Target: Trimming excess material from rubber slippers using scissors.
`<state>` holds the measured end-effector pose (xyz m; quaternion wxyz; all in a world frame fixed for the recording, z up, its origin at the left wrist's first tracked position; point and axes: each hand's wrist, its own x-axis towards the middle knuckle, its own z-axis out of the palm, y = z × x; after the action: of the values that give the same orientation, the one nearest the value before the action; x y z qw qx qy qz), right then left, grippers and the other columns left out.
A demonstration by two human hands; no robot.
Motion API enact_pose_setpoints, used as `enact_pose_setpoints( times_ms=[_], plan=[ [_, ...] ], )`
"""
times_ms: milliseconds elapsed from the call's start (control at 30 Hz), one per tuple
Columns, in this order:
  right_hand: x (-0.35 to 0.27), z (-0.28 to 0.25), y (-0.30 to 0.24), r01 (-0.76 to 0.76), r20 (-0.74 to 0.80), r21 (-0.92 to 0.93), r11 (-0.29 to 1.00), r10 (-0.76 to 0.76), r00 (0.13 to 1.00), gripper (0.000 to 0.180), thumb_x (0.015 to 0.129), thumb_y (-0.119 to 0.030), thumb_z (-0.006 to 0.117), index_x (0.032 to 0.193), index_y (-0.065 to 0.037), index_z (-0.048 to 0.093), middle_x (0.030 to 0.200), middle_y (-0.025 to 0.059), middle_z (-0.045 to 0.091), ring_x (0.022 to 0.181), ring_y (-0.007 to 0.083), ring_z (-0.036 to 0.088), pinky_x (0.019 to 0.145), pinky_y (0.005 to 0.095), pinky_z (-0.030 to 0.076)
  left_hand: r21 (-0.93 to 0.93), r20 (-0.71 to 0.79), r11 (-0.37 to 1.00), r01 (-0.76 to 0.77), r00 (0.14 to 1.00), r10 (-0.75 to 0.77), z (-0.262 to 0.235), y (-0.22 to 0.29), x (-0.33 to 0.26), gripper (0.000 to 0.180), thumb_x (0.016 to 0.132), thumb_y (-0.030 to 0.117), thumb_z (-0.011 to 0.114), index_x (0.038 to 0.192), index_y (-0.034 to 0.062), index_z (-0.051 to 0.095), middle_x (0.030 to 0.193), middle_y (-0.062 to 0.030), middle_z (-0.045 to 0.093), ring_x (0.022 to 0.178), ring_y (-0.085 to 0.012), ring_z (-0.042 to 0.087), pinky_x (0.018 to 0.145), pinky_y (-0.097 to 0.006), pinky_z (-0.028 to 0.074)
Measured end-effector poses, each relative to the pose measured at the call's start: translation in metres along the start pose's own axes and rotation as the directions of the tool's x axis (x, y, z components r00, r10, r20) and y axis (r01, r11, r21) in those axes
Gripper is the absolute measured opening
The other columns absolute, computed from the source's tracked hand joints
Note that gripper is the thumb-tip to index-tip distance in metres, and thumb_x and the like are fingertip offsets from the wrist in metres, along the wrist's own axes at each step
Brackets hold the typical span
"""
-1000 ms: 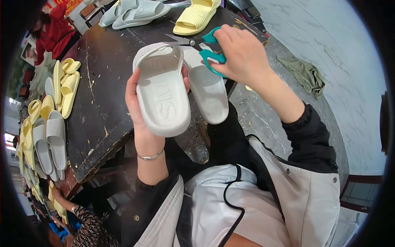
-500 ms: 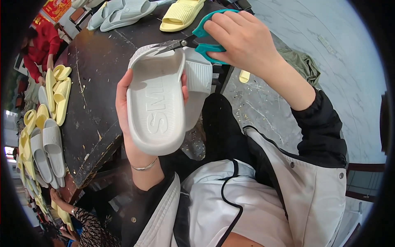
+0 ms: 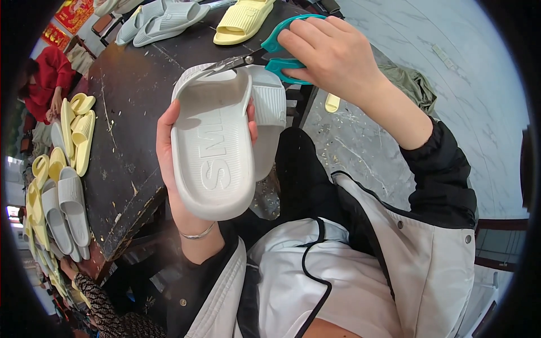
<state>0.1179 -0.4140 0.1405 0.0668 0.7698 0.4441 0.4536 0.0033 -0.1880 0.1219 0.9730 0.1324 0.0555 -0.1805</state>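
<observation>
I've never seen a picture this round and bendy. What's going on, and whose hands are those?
The camera sits on a person's head, looking down, so these are that person's own hands. Its wide lens bends the edges. The left hand holds a pair of pale grey foam slippers. The right hand holds teal-handled scissors, blades touching the front slipper's strap. Beyond them is a dark worn table with a yellow slipper and grey-blue slippers. More slippers are lined up along the left.

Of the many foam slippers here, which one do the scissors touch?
The pale grey slipper held upright in the left hand; the teal-handled scissors meet its strap. Other slippers lie on the table.
</observation>
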Motion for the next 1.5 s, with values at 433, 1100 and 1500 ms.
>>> enact_pose_setpoints(
  times_ms=[433,1100,1500],
  plan=[
    [-0.005,-0.002,0.004,0.027,-0.044,-0.024,0.999,-0.028,0.999,0.048,0.064,-0.034,0.079,0.102,-0.012,0.059,0.094,-0.0006,0.061,0.088,0.0154,0.063,0.074,0.0279,0.049,0.027,-0.001,1.000,0.010,1.000,-0.010,-0.004,-0.004,0.001,0.067,0.090,0.044,0.053,0.136,-0.0040,0.045,0.122,-0.0307,0.055,0.101,-0.0396,0.063,0.089,-0.046,0.054],
    [-0.044,0.009,-0.021,-0.649,0.231,0.447,0.616,0.621,0.749,0.047,0.073,-0.040,0.080,0.096,-0.006,0.057,0.084,0.0080,0.058,0.075,0.0266,0.059,0.065,0.0366,0.046,0.239,0.131,0.947,-0.213,0.974,0.186,-0.027,-0.004,0.013,0.075,0.079,0.038,0.057,0.139,-0.0019,0.039,0.130,-0.0282,0.050,0.115,-0.0430,0.056,0.086,-0.052,0.056],
    [-0.058,0.031,-0.028,-0.928,0.664,0.316,0.200,0.652,0.366,0.053,0.079,-0.048,0.076,0.098,-0.003,0.055,0.101,0.0146,0.064,0.096,0.0354,0.062,0.086,0.0387,0.048,0.786,-0.042,0.570,-0.239,0.899,0.435,-0.078,0.079,0.030,0.062,0.083,0.019,0.057,0.139,-0.0042,0.042,0.131,-0.0239,0.054,0.113,-0.0390,0.059,0.096,-0.044,0.052]
  ],
)
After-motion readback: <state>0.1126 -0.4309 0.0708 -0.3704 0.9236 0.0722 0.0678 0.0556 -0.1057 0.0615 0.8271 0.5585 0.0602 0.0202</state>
